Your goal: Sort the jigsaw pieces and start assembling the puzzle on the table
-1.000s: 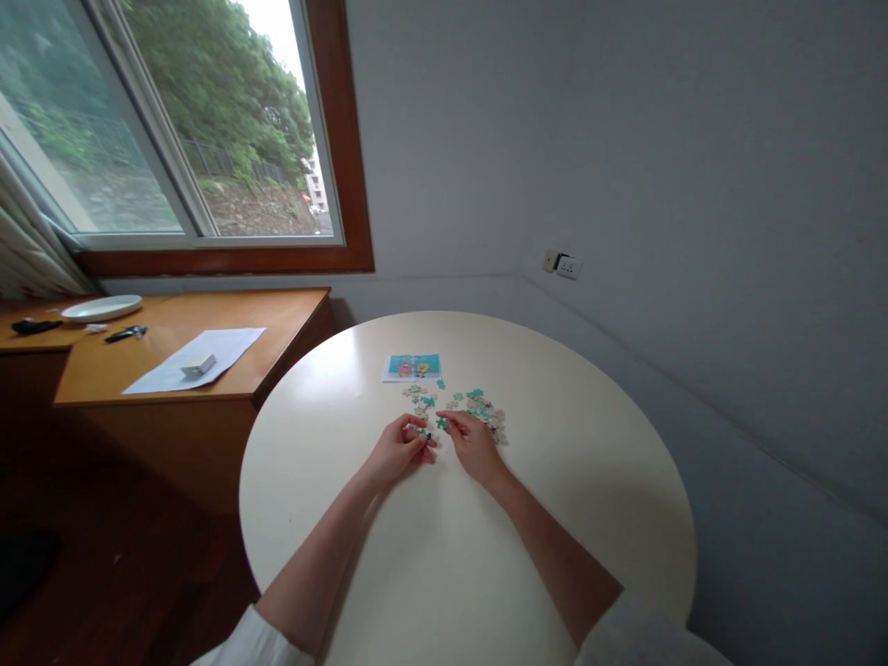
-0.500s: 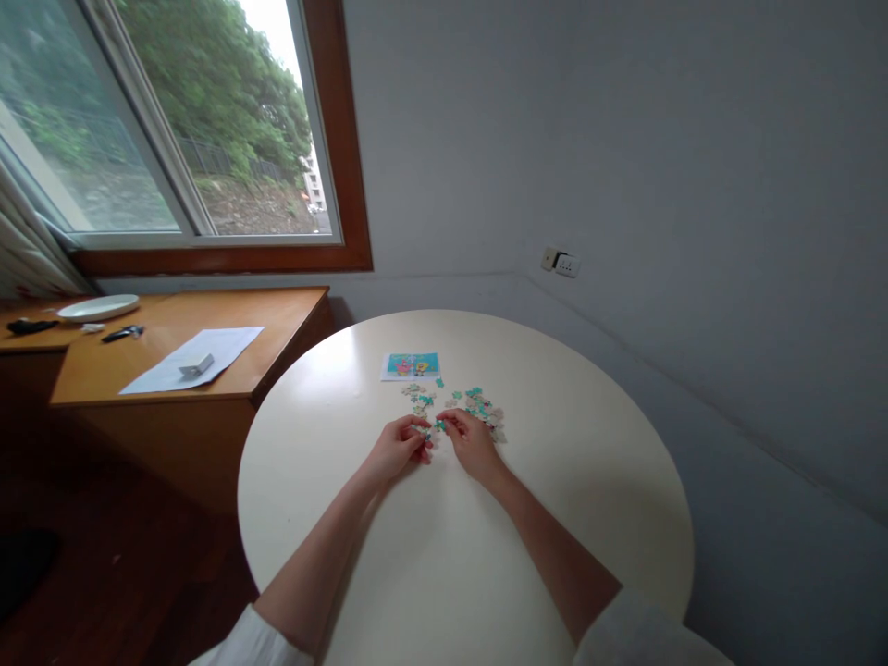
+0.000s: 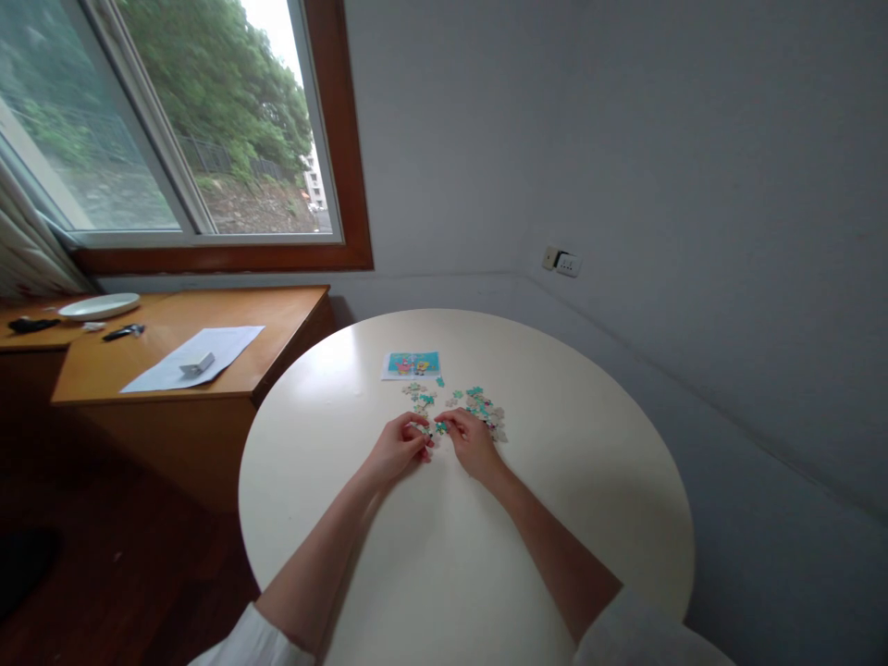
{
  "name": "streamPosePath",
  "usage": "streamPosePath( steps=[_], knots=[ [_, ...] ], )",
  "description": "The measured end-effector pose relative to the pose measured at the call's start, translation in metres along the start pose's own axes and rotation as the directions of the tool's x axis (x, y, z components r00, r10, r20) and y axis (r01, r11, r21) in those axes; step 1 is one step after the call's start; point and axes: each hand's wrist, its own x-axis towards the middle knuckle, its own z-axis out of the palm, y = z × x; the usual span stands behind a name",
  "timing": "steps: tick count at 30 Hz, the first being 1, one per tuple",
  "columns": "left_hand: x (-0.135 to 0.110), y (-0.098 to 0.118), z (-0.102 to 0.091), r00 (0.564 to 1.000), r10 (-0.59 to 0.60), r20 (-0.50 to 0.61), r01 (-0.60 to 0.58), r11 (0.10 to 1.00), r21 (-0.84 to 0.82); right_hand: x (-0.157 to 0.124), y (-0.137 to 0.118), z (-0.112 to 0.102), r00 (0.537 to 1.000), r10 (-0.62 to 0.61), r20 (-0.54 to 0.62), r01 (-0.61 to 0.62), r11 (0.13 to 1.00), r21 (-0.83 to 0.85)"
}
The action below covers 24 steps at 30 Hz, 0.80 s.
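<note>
On the round cream table (image 3: pixel 444 573) my left hand (image 3: pixel 397 450) and my right hand (image 3: pixel 474 444) meet fingertip to fingertip. Each pinches a small jigsaw puzzle piece (image 3: pixel 436 427), teal and pale, and the pieces touch between the thumbs. Just beyond the fingers lies a loose pile of puzzle pieces (image 3: pixel 478 407), several teal, several beige. Farther back rests a small picture card (image 3: pixel 412 364) with a blue cartoon scene.
A wooden desk (image 3: pixel 173 370) stands to the left below the window, carrying a sheet of paper (image 3: pixel 194 356), a white plate (image 3: pixel 98 306) and small dark items. Grey walls close the corner behind; a wall socket (image 3: pixel 563 264) sits at right.
Both hands have stayed in place; the fingertips have drawn slightly closer, bringing the held pieces together. The view shifted a little.
</note>
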Motion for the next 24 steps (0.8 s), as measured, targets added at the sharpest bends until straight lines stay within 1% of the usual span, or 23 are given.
streamPosePath(
  steps=[10,15,24],
  knots=[
    [0.0012,-0.0018,-0.0003,1.000,0.012,0.011,-0.012,1.000,0.017,-0.0001,-0.0036,-0.0005,1.000,0.002,0.016,-0.002,1.000,-0.010],
    [0.0011,-0.0020,-0.0013,0.999,0.025,0.027,-0.025,0.999,0.023,-0.0010,-0.0007,0.0013,0.999,0.036,0.029,-0.036,0.999,0.008],
    [0.0006,-0.0008,0.0005,0.999,0.027,0.026,-0.027,0.999,0.030,-0.0002,-0.0030,0.0011,0.999,0.054,0.008,-0.054,0.999,0.000]
  ],
)
